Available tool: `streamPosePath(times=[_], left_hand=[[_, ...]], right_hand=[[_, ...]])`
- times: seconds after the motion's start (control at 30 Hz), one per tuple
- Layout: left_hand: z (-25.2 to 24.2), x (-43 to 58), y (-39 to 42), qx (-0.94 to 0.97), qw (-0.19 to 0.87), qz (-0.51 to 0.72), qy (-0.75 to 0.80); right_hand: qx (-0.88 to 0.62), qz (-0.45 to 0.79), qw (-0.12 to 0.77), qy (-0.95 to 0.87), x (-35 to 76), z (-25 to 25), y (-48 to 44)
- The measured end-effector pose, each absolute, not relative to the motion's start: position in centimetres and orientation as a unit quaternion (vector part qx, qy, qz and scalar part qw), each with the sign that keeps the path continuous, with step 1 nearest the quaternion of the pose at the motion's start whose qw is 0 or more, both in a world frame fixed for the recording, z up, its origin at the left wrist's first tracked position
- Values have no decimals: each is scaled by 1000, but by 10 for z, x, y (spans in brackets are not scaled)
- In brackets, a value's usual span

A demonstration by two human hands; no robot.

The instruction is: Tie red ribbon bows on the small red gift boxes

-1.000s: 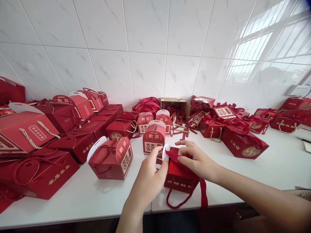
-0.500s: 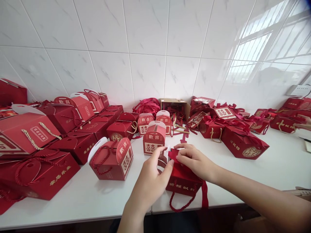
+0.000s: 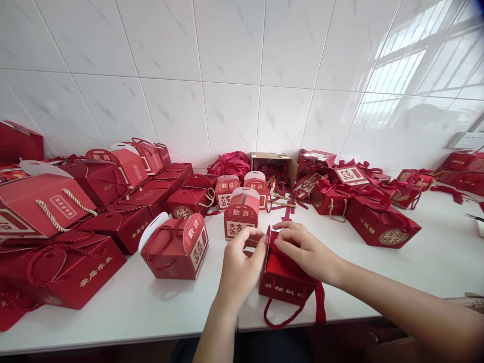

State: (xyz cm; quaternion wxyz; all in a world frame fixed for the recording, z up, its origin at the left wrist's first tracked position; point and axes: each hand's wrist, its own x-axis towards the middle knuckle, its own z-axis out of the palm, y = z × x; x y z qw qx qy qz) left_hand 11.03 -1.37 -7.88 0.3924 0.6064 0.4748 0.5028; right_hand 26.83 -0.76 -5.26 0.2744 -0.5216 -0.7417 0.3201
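Presently working with both hands at the dark red box (image 3: 287,288), set at the front edge of the white table (image 3: 181,315), a little right of centre. Bringing left hand (image 3: 241,268) to its raised flap (image 3: 268,244), thumb and forefinger bent close together beside the edge; cannot fairly tell, with the flap seen nearly edge-on, whether pinching it or merely touching it. Reaching right hand (image 3: 308,249) over the top from the other side, fingers curled, thumb and fingertips gathered just right of the flap; cannot make out anything held beneath them.

Leaving a twisted cord (image 3: 282,324) looped from the near side, below gold lettering (image 3: 284,290), and a ribbon (image 3: 320,305) trailing down beside the right corner toward the table edge.

Having a lighter box (image 3: 174,258) on the table well to the left, with red cord across its side, and a patterned box (image 3: 241,217) standing just behind left hand. Facing, farther back, a ribbon heap (image 3: 229,165) and, next to it, a carton (image 3: 292,170) with red strips inside, near the tiled wall (image 3: 227,45). Flanked at left by crowded boxes (image 3: 99,269), and at right by bowed boxes (image 3: 380,224), set close together.
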Motion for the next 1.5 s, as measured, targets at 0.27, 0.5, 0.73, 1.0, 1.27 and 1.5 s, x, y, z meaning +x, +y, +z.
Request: streamPosePath(times=[0.27, 0.5, 0.73, 1.0, 1.27, 1.5], left_hand=[[-76, 110, -17, 599, 397, 515, 468], [-77, 111, -16, 613, 402, 499, 463], [-75, 110, -18, 616, 407, 501, 452], [-73, 112, -19, 625, 402, 501, 445], [-74, 113, -18, 612, 408, 508, 448], [-74, 108, -18, 452, 421, 666, 420]], right_hand=[[-518, 311, 280, -746, 268, -54, -9], [-515, 302, 287, -749, 268, -57, -7], [-513, 320, 321, -729, 269, -54, -7], [-502, 378, 375, -682, 270, -48, -6], [-490, 409, 386, -666, 271, -49, -3], [-484, 350, 384, -704, 272, -43, -7]])
